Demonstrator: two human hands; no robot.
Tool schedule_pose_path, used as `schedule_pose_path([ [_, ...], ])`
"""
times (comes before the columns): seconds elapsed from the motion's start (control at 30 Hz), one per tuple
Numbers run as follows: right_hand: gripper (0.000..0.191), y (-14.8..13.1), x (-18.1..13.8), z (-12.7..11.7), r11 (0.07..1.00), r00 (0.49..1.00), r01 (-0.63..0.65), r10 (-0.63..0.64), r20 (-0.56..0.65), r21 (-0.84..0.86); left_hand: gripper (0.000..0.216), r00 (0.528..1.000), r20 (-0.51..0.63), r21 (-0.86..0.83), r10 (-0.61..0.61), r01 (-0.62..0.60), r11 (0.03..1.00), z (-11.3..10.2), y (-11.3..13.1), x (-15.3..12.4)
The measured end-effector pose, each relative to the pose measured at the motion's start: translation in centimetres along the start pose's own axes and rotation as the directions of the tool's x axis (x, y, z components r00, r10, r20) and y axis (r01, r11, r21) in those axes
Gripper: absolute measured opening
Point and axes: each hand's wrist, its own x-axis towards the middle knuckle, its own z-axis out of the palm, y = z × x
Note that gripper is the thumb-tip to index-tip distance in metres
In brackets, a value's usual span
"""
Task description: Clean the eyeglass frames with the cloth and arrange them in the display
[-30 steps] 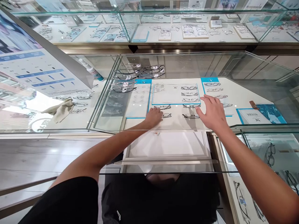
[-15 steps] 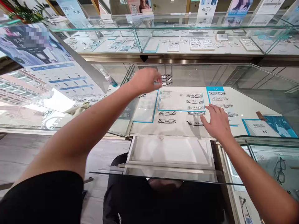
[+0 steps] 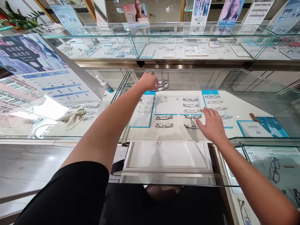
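Observation:
My left hand (image 3: 148,80) reaches far forward to a pile of glasses (image 3: 163,83) at the back of the display case. Its fingers are curled at the pile's left end, and what they grip is hidden behind the hand. My right hand (image 3: 211,125) lies open with fingers spread on the white display floor (image 3: 175,132). Its fingertips are beside a dark-framed pair of glasses (image 3: 191,126). Two more dark pairs (image 3: 164,121) lie in front of a blue-edged panel (image 3: 168,104) that carries three pairs (image 3: 190,105).
A spray bottle (image 3: 105,84) and a crumpled cloth (image 3: 72,117) lie in the left case, under a slanted poster board (image 3: 47,75). A white drawer (image 3: 168,154) is pulled out below. A blue card (image 3: 262,128) lies at the right. More cases with glasses stand behind and at the lower right (image 3: 274,168).
My left hand rose from the front row of glasses and reached to the pile at the back. My right hand slid a little toward me and stayed open.

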Motion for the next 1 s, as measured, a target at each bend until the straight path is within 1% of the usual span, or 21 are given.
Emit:
schedule_pose_path([
  [0.07, 0.055, 0.0, 0.0, 0.0, 1.000, 1.000, -0.002, 0.002, -0.001, -0.001, 0.010, 0.996, 0.085, 0.046, -0.011, 0.007, 0.999, 0.0, 0.1, 0.2],
  [0.13, 0.055, -0.1, 0.0, -0.1, 1.000, 1.000, -0.003, 0.003, -0.003, 0.002, 0.009, 0.992, 0.122, 0.069, -0.025, 0.016, 0.997, -0.3, 0.3, -0.1],
  [0.2, 0.055, -0.3, 0.0, -0.2, 1.000, 1.000, -0.006, 0.006, -0.005, 0.010, 0.009, 0.996, 0.087, 0.042, -0.008, 0.004, 0.999, -1.3, 0.6, -1.1],
  [0.27, 0.055, -0.5, 0.0, -0.3, 1.000, 1.000, -0.013, 0.013, -0.003, 0.016, 0.011, 0.999, 0.034, -0.024, 0.036, -0.035, 0.999, -3.1, 1.2, -3.2],
  [0.33, 0.056, -0.6, 0.0, -0.5, 1.000, 1.000, -0.021, 0.021, 0.008, 0.017, 0.016, 0.996, 0.003, -0.137, 0.085, -0.084, 0.987, -5.7, 2.7, -6.5],
  [0.37, 0.056, -0.7, 0.0, -0.5, 1.000, 1.000, -0.024, 0.024, 0.014, 0.017, 0.017, 0.993, 0.018, -0.215, 0.117, -0.110, 0.970, -7.2, 3.8, -8.6],
  [0.43, 0.056, -0.7, 0.0, -0.6, 0.999, 0.999, -0.029, 0.028, 0.022, 0.022, 0.018, 0.974, 0.105, -0.363, 0.202, -0.151, 0.919, -9.9, 6.6, -13.4],
  [0.47, 0.056, -0.7, 0.0, -0.6, 0.999, 0.999, -0.032, 0.031, 0.023, 0.026, 0.017, 0.954, 0.159, -0.447, 0.256, -0.161, 0.880, -10.9, 8.1, -16.0],
  [0.5, 0.056, -0.7, 0.0, -0.6, 0.999, 0.999, -0.034, 0.034, 0.024, 0.029, 0.015, 0.927, 0.216, -0.535, 0.307, -0.150, 0.831, -11.4, 9.8, -18.5],
  [0.53, 0.056, -0.7, 0.0, -0.6, 0.999, 0.999, -0.037, 0.036, 0.025, 0.032, 0.011, 0.904, 0.253, -0.618, 0.344, -0.122, 0.777, -11.5, 11.4, -21.0],
  [0.57, 0.056, -0.6, 0.0, -0.6, 0.999, 0.999, -0.037, 0.036, 0.025, 0.033, 0.007, 0.884, 0.278, -0.684, 0.377, -0.092, 0.723, -11.0, 12.9, -23.3],
  [0.6, 0.056, -0.6, 0.0, -0.6, 0.999, 0.999, -0.036, 0.035, 0.025, 0.033, 0.006, 0.864, 0.318, -0.724, 0.390, -0.045, 0.689, -10.0, 14.3, -25.3],
  [0.67, 0.056, -0.5, 0.0, -0.5, 0.999, 0.999, -0.030, 0.029, 0.022, 0.031, 0.009, 0.833, 0.370, -0.761, 0.412, 0.017, 0.649, -6.9, 16.3, -28.6],
  [0.73, 0.056, -0.5, 0.1, -0.5, 0.999, 0.999, -0.030, 0.030, 0.021, 0.027, 0.008, 0.853, 0.371, -0.741, 0.366, 0.035, 0.670, -2.8, 17.2, -30.4],
  [0.77, 0.056, -0.5, 0.1, -0.5, 0.999, 0.999, -0.033, 0.032, 0.024, 0.024, 0.009, 0.867, 0.356, -0.712, 0.348, 0.010, 0.702, -0.7, 17.3, -30.7],
  [0.8, 0.057, -0.6, 0.1, -0.5, 0.999, 0.999, -0.036, 0.036, 0.027, 0.021, 0.009, 0.874, 0.344, -0.670, 0.343, -0.027, 0.742, 1.3, 17.2, -30.7],
  [0.87, 0.057, -0.6, 0.1, -0.6, 0.999, 0.999, -0.041, 0.041, 0.035, 0.013, 0.010, 0.899, 0.308, -0.556, 0.310, -0.094, 0.826, 4.8, 16.5, -29.8],
  [0.93, 0.057, -0.6, 0.1, -0.6, 0.999, 0.999, -0.040, 0.040, 0.037, 0.009, 0.014, 0.939, 0.242, -0.415, 0.245, -0.128, 0.901, 7.4, 15.3, -27.9],
  [1.0, 0.057, -0.6, 0.0, -0.6, 0.999, 0.999, -0.035, 0.035, 0.030, 0.011, 0.018, 0.966, 0.184, -0.287, 0.181, -0.124, 0.950, 9.4, 13.9, -25.5],
])
